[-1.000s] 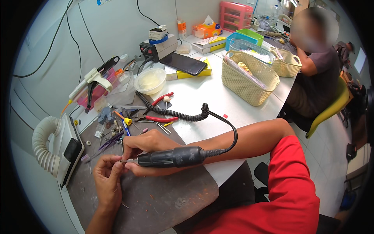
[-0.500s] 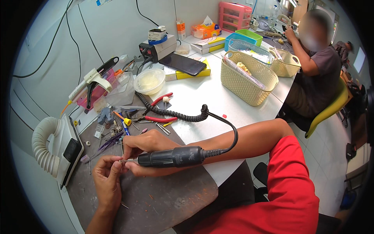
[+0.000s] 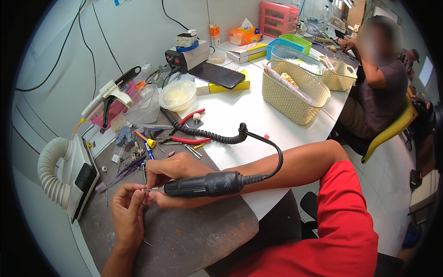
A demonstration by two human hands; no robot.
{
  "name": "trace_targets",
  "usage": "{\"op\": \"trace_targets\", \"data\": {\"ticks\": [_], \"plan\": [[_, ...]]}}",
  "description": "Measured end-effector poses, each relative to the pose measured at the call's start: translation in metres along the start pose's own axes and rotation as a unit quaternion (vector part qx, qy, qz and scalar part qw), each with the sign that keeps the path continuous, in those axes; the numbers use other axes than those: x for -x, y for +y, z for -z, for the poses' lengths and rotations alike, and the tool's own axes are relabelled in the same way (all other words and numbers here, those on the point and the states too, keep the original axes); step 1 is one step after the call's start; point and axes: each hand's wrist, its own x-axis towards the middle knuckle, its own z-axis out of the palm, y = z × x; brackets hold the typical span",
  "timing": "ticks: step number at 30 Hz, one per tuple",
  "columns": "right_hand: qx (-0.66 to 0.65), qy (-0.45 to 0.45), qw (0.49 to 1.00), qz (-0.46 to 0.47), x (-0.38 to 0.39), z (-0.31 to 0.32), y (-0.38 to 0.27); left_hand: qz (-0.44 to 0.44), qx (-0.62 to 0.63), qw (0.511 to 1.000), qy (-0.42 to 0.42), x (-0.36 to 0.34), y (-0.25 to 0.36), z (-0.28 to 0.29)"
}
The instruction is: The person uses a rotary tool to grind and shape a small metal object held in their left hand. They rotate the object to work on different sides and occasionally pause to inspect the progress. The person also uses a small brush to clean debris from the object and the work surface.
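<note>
A black rotary handpiece (image 3: 203,185) lies in my right hand (image 3: 171,167), its metal nose pointing left and its coiled cord (image 3: 203,134) running from the rear end. My right fingers are closed round the nose end. My left hand (image 3: 128,207) meets the handpiece tip in a pinch of thumb and fingers. Whatever small piece sits between those fingertips is mostly covered and too small to name. Both hands hover over a dark grey work mat (image 3: 198,235) sprinkled with orange shavings.
Red-handled pliers (image 3: 191,140), burs and hand tools crowd the mat's far side. A white suction hose unit (image 3: 69,175) and a glue gun (image 3: 108,99) stand left. Beyond are a round tub (image 3: 177,96), a phone (image 3: 217,75), a control box (image 3: 187,56) and baskets (image 3: 295,94). A co-worker (image 3: 383,78) sits at right.
My hands and the handpiece stay almost in place. The co-worker at the right has shifted slightly, arms and head moving a little to the right.
</note>
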Motion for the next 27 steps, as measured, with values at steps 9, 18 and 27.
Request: {"op": "trace_targets", "data": {"ticks": [9, 18, 27], "plan": [[0.006, 0.006, 0.999, 0.041, -0.0004, -0.0026, 0.0048, 0.009, 0.015, 1.0, -0.004, -0.0018, -0.0032, 0.0034], [-0.002, -0.021, 1.0, -0.003, 0.0, 0.0014, -0.0008, 0.014, 0.009, 1.0, -0.015, -0.0018, -0.0028, 0.0034], [-0.011, -0.011, 1.0, 0.019, 0.0009, -0.001, 0.0032, 0.018, 0.011, 1.0, -0.017, -0.0016, -0.0024, 0.0036]]}}
